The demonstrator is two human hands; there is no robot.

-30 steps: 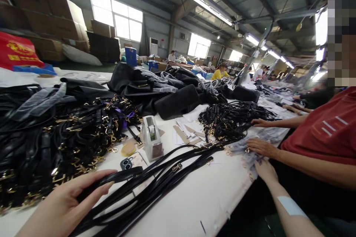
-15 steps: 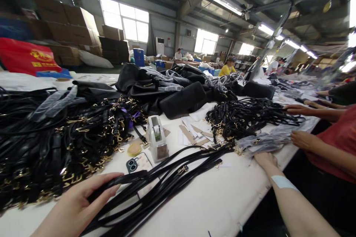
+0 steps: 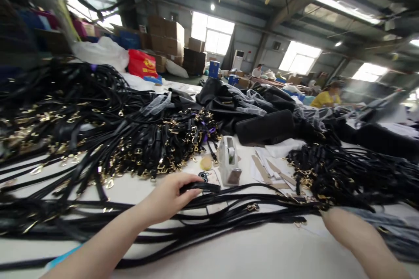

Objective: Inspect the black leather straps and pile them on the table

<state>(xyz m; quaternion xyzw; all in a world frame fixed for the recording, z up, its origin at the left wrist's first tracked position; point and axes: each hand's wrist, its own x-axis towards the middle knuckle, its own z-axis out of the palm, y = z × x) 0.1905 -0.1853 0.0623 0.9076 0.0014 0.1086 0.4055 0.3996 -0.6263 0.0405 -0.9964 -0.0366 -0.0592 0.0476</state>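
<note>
My left hand (image 3: 175,194) pinches a folded black strap (image 3: 209,187) between thumb and fingers, just above the table. Several long black straps (image 3: 229,222) run beneath it across the white tabletop, with gold clasps along them. At the right, my right hand (image 3: 340,222) is smeared by motion and lies at the gathered strap ends, beside a plastic-wrapped bundle (image 3: 386,226); its fingers are hidden. A phone (image 3: 212,178) lies partly under the straps. Close behind it stand a tape dispenser (image 3: 229,161) and a round yellow item (image 3: 206,163).
A large heap of black straps with gold hardware (image 3: 157,144) covers the left, another strap pile (image 3: 347,174) the right. Black bags (image 3: 265,126) lie behind, near paper and card strips (image 3: 271,168). A person in yellow (image 3: 327,96) sits farther back.
The view has swung left, so the table's things appear farther right and more of the strap heap shows. My left hand keeps its strap. The co-worker in red has left the view.
</note>
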